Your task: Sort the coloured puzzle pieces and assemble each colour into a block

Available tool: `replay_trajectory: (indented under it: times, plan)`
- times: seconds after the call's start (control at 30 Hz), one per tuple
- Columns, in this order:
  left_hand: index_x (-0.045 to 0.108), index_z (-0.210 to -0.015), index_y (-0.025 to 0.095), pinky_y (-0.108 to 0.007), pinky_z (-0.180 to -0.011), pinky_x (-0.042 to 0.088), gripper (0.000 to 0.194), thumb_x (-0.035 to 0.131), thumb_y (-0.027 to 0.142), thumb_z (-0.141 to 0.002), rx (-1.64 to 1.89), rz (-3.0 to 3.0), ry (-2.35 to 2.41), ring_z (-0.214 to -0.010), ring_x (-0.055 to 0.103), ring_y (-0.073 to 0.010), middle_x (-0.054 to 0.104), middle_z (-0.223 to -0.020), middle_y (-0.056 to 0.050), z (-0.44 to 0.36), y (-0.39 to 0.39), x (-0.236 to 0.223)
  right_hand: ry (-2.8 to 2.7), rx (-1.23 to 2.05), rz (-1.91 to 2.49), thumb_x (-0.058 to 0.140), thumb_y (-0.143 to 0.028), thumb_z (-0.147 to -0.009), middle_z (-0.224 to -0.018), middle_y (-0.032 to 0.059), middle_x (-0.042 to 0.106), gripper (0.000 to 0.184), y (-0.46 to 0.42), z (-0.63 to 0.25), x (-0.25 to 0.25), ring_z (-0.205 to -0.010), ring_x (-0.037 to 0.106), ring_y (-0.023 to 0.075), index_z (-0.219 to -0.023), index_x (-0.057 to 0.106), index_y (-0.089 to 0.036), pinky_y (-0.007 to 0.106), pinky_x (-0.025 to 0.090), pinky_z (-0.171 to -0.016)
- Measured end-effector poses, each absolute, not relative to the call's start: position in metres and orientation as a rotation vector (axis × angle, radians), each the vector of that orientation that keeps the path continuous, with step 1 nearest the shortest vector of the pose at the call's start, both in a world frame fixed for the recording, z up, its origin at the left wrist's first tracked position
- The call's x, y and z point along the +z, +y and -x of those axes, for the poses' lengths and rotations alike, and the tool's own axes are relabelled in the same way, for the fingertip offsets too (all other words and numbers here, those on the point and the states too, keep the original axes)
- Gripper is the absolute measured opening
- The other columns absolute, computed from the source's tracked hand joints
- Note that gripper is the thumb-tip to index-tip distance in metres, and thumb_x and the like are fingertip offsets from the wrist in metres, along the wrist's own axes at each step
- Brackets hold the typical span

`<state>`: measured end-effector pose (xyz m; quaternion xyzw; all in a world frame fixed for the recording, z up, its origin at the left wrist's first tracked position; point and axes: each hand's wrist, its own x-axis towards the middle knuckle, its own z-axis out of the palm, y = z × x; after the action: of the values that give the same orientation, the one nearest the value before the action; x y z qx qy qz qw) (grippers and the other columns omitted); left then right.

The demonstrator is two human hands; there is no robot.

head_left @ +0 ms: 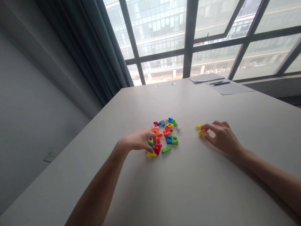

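My left hand [140, 139] is over the left side of a small pile of colourful plastic letter-like pieces. Its thumb and fingers are curved and apart around a green piece [150, 143], with a bit of blue beside it. By the thumb tip lie a yellow piece [151, 154] and a red piece [157, 148]. To the right of the pile, my right hand [219, 135] has thumb and index finger closed on a yellow piece [201, 133] at the tabletop. Another yellow piece [198, 126] touches or nearly touches it; the fingers partly cover both.
A green piece [166, 149], a blue piece [169, 139] and several orange, red and white ones make up the pile on the white table [150, 191]. Paper sheets [230, 88] with a pen [222, 83] lie at the far right, by the window.
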<state>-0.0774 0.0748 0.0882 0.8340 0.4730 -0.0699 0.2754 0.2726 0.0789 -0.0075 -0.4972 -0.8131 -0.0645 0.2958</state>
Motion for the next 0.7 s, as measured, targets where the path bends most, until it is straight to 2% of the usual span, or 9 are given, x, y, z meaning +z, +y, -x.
replay_trajectory:
  times: [0.2, 0.5, 0.7]
  plan:
    - [0.066, -0.084, 0.024, -0.028, -0.077, 0.043, 0.027, 0.080, 0.031, -0.062, -0.289, -2.244, 1.448, -0.104, 0.053, -0.0260, 0.060, -0.095, -0.002, 0.080, 0.065, 0.089, -2.148, -0.213, 1.299, 0.053, -0.032, -0.087, -0.084, 0.0023, 0.075, 0.013, 0.081, -0.274, -0.010, -0.081, 0.063, 0.0229, -0.084, 0.066, -0.026, 0.039, 0.037, -0.081]
    - [0.064, -0.086, 0.024, -0.028, -0.077, 0.042, 0.033, 0.082, 0.033, -0.059, -0.366, -2.251, 1.490, -0.103, 0.053, -0.0258, 0.058, -0.097, -0.002, 0.075, 0.056, 0.095, -2.123, -0.231, 1.305, 0.055, -0.034, -0.089, -0.090, 0.0018, 0.074, 0.015, 0.084, -0.277, -0.014, -0.085, 0.063, 0.0228, -0.084, 0.067, -0.027, 0.038, 0.037, -0.079]
    - [0.059, -0.082, 0.022, -0.028, -0.071, 0.040, 0.037, 0.082, 0.035, -0.057, -0.384, -2.294, 1.508, -0.095, 0.054, -0.0249, 0.058, -0.092, -0.002, 0.075, 0.052, 0.091, -2.089, -0.180, 1.315, 0.056, -0.037, -0.088, -0.091, 0.0020, 0.072, 0.016, 0.086, -0.279, -0.017, -0.087, 0.064, 0.0229, -0.083, 0.068, -0.028, 0.039, 0.038, -0.079]
